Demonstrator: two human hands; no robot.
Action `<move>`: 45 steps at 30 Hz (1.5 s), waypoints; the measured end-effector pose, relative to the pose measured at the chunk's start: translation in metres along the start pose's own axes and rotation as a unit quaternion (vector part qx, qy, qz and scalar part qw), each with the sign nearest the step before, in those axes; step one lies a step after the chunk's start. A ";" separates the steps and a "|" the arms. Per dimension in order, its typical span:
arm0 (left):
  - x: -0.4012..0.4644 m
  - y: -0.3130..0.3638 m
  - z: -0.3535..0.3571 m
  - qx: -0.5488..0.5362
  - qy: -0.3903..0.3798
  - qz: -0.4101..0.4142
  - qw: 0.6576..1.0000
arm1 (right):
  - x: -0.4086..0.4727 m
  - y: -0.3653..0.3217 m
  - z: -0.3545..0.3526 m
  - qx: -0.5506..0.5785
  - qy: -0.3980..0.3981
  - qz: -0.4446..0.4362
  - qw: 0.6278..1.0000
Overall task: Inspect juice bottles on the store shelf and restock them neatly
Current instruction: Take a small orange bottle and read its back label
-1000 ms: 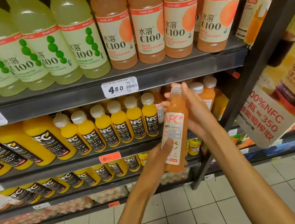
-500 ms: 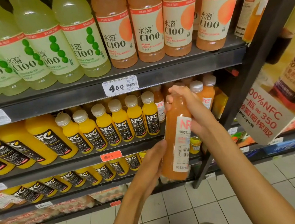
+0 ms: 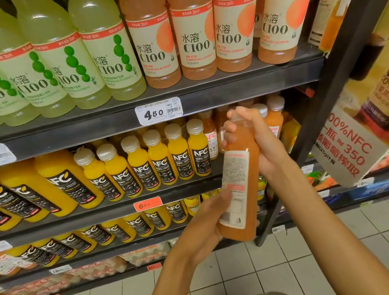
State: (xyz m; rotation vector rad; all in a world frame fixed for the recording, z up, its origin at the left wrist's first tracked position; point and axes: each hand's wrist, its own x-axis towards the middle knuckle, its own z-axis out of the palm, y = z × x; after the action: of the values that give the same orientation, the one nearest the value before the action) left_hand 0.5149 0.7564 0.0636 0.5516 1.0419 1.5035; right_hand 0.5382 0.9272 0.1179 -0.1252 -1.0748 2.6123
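Now turned: orange juice bottle, back label forward, front earlier.
Grip: right hand curled round neck; left hand fingers clasping base.
Setting: dark shelf, tiled floor.

Clear, glossy plastic is being shown by the held orange bottle with its matt paper-like label, while dark matt metal is being seen on the shelf and smooth pale tile on the floor.
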 end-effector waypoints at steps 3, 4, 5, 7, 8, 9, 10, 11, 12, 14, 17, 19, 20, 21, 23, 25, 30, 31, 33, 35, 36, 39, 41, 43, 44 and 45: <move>-0.002 -0.001 0.000 -0.088 -0.097 -0.023 0.991 | 0.000 -0.003 0.007 0.013 -0.021 -0.008 1.000; -0.001 0.000 -0.001 -0.091 -0.073 -0.020 0.993 | 0.000 -0.004 0.007 -0.022 0.003 -0.018 1.000; 0.000 0.003 -0.001 -0.062 -0.021 -0.012 0.998 | 0.001 -0.004 0.006 -0.073 0.036 -0.033 0.996; 0.002 0.009 -0.004 0.073 0.098 0.013 0.992 | 0.001 -0.003 0.005 -0.162 0.085 -0.062 0.981; 0.002 0.010 -0.006 0.140 0.144 0.027 0.979 | 0.000 -0.002 0.004 -0.178 0.095 -0.068 0.977; 0.002 0.011 -0.007 0.179 0.169 0.039 0.968 | 0.000 0.000 0.005 -0.185 0.098 -0.073 0.975; 0.001 0.010 -0.008 0.191 0.175 0.045 0.965 | -0.001 0.000 0.006 -0.191 0.097 -0.077 0.974; 0.000 0.008 -0.008 0.175 0.161 0.045 0.970 | -0.001 0.001 0.008 -0.194 0.090 -0.078 0.974; -0.002 0.005 -0.008 0.135 0.132 0.041 0.981 | -0.002 0.001 0.010 -0.189 0.076 -0.075 0.976; -0.006 0.003 -0.007 0.048 0.054 0.022 0.997 | -0.002 -0.001 0.016 -0.143 0.029 -0.055 0.988; -0.008 0.006 -0.003 -0.002 -0.053 0.012 0.999 | -0.003 -0.002 0.022 -0.092 -0.023 -0.047 0.994; -0.007 0.011 0.002 0.024 -0.016 0.011 1.000 | -0.004 -0.002 0.022 -0.129 -0.002 -0.058 0.990; -0.005 0.013 0.004 0.062 0.030 0.016 0.997 | -0.003 -0.003 0.021 -0.164 0.021 -0.068 0.984; -0.001 0.014 0.005 0.106 0.083 0.024 0.991 | -0.003 -0.003 0.019 -0.205 0.047 -0.078 0.975; 0.003 0.014 0.008 0.177 0.166 0.048 0.969 | -0.004 -0.002 0.016 -0.268 0.083 -0.091 0.955; 0.002 0.013 0.010 0.213 0.192 0.063 0.956 | -0.004 0.000 0.016 -0.279 0.090 -0.088 0.952; -0.006 0.008 0.002 0.083 0.080 0.009 0.993 | -0.006 -0.003 0.016 -0.171 0.016 -0.052 0.984; -0.008 0.008 0.000 0.039 0.032 0.003 0.999 | -0.007 -0.004 0.016 -0.124 -0.007 -0.046 0.991; -0.011 0.011 -0.001 0.001 -0.022 0.007 1.000 | -0.008 -0.004 0.018 -0.072 -0.033 -0.045 0.996; -0.010 0.012 0.003 0.037 0.005 0.023 0.999 | -0.008 -0.003 0.021 -0.089 -0.023 -0.057 0.994; -0.009 0.014 0.006 0.079 0.046 0.037 0.995 | -0.008 -0.002 0.022 -0.127 -0.004 -0.069 0.990; -0.004 0.020 0.011 0.206 0.167 0.087 0.960 | -0.007 -0.002 0.025 -0.288 0.069 -0.095 0.950; -0.003 0.022 0.011 0.250 0.193 0.101 0.943 | -0.007 -0.001 0.024 -0.292 0.099 -0.091 0.947; -0.005 0.020 0.012 0.243 0.185 0.095 0.948 | -0.007 -0.001 0.025 -0.250 0.107 -0.086 0.959; -0.005 0.017 0.011 0.226 0.175 0.089 0.954 | -0.008 -0.002 0.026 -0.226 0.099 -0.083 0.965; -0.006 0.014 0.010 0.204 0.164 0.082 0.962 | -0.009 -0.003 0.026 -0.201 0.085 -0.079 0.973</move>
State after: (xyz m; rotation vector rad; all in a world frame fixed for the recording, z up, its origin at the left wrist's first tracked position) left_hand 0.5169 0.7541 0.0811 0.7046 1.6190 1.5649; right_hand 0.5422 0.9090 0.1381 -0.3321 -1.4682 2.1700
